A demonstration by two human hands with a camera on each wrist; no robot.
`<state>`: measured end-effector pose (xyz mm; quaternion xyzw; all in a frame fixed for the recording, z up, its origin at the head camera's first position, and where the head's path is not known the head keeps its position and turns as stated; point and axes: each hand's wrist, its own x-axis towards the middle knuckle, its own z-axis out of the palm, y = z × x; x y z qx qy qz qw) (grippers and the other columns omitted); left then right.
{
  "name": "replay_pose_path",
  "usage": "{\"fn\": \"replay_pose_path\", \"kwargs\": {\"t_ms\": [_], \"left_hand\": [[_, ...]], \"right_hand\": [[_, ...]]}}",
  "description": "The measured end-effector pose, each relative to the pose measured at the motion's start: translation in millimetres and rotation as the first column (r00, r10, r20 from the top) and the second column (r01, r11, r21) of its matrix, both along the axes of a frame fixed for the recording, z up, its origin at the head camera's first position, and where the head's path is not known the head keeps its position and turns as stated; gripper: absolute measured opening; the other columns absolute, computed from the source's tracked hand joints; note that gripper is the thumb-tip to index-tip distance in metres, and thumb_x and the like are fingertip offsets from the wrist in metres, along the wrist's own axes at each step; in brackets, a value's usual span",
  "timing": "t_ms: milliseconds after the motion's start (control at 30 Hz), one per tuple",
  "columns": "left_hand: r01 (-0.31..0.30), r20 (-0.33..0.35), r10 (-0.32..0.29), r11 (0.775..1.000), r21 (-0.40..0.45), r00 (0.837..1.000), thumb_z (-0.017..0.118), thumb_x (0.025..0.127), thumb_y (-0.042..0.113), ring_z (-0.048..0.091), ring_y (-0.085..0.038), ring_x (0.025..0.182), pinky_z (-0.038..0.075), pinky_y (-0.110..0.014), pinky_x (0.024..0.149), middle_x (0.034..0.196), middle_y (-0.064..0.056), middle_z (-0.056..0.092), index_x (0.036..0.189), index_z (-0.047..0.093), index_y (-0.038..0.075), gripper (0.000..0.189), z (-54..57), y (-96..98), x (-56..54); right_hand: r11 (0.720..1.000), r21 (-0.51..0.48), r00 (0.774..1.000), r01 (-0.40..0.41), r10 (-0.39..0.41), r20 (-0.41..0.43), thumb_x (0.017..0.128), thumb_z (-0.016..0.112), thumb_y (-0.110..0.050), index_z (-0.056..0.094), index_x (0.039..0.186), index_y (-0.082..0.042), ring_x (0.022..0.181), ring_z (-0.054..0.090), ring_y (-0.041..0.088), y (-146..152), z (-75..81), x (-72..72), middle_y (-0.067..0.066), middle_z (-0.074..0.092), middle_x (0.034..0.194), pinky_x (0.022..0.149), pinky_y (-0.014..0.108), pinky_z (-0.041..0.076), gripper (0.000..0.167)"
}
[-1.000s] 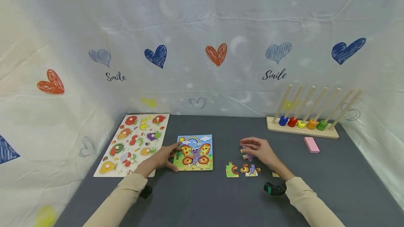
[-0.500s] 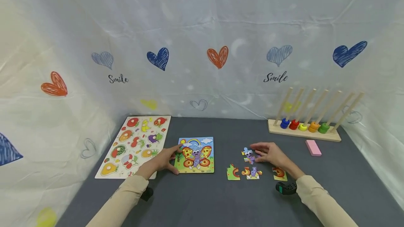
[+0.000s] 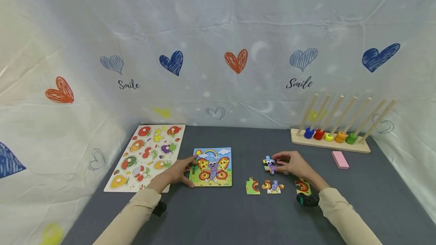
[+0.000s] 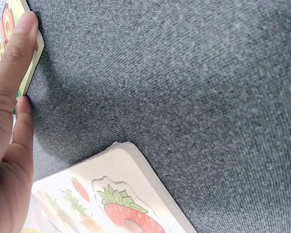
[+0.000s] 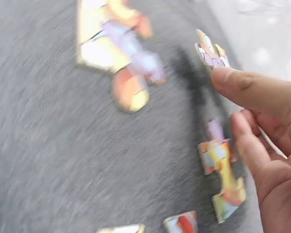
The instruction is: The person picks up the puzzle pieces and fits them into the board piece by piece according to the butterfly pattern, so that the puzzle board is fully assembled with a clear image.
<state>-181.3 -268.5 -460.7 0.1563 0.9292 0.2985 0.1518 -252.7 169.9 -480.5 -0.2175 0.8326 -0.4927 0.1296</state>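
Fingers (image 3: pixel 189 159) of the left hand (image 3: pixel 175 172) stretched to the right, spread and touching the left edge of the butterfly board (image 3: pixel 210 166), thumb down at the near left corner. Over to the right hand (image 3: pixel 295 165) now! Arched above the grey table (image 3: pixel 218 218), fingertips to the left, thumb and forefinger pinching a puzzle piece (image 3: pixel 270 164); tilted, in the right wrist view, with the thumb pressed against it. Both hands well apart.

And the butterfly board? Flat on the table, just to the right of the left hand, between the two hands. Puzzle piece farther right, at the very fingertips of the right hand.

Counting up: one butterfly board, one puzzle piece in the pinch. Three more on the near side, left to right: green-and-red piece (image 3: pixel 252 187), purple-bodied piece (image 3: pixel 273 187), orange-ringed piece (image 3: pixel 302 186), this last beside the dark wrist strap (image 3: pixel 307 200). Under the right hand, a sliver of another; full total partly hidden, cannot tell. Out left, one fruit board (image 3: pixel 148 160). Far right, one wooden peg stand (image 3: pixel 328 144): seven pegs, rings in five colours, blue through to green. Just on its near side, one pink block (image 3: pixel 340 160).
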Motion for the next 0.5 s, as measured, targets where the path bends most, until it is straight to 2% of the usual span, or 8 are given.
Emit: {"fn": "replay_pose_path", "kwargs": {"t_ms": [100, 233, 500], "left_hand": [[-0.010, 0.007, 0.009, 1.000, 0.008, 1.000, 0.087, 0.067, 0.013, 0.052, -0.035, 0.118, 0.048, -0.039, 0.097, 0.132, -0.016, 0.053, 0.149, 0.028, -0.003, 0.103, 0.4, 0.2, 0.1], [-0.008, 0.008, 0.008, 1.000, 0.022, 1.000, 0.087, 0.067, 0.012, 0.052, -0.036, 0.119, 0.048, -0.039, 0.097, 0.133, -0.017, 0.052, 0.149, 0.026, -0.003, 0.103, 0.3, -1.1, -0.2], [0.004, 0.019, -0.005, 0.998, 0.064, 1.000, 0.087, 0.067, 0.010, 0.051, -0.039, 0.120, 0.048, -0.039, 0.097, 0.132, -0.019, 0.051, 0.148, 0.026, -0.005, 0.103, -3.7, -3.0, -2.1]], "right_hand": [[0.996, -0.084, 0.996, 0.026, -0.019, 0.089, 0.080, 0.078, -0.010, 0.063, 0.118, 0.007, 0.106, 0.062, 0.032, 0.9, 2.5, -0.3, 0.024, 0.062, 0.118, 0.080, 0.028, 0.056, 0.045], [0.981, -0.188, 0.981, 0.046, -0.009, 0.196, 0.084, 0.074, -0.007, 0.058, 0.124, 0.010, 0.100, 0.067, 0.028, 1.3, 2.9, -2.1, 0.028, 0.059, 0.121, 0.074, 0.031, 0.058, 0.047], [0.955, -0.291, 0.979, 0.063, -0.003, 0.202, 0.083, 0.074, -0.006, 0.055, 0.126, 0.013, 0.095, 0.069, 0.017, -7.6, -5.4, 0.2, 0.030, 0.057, 0.124, 0.078, 0.031, 0.057, 0.049]]}}
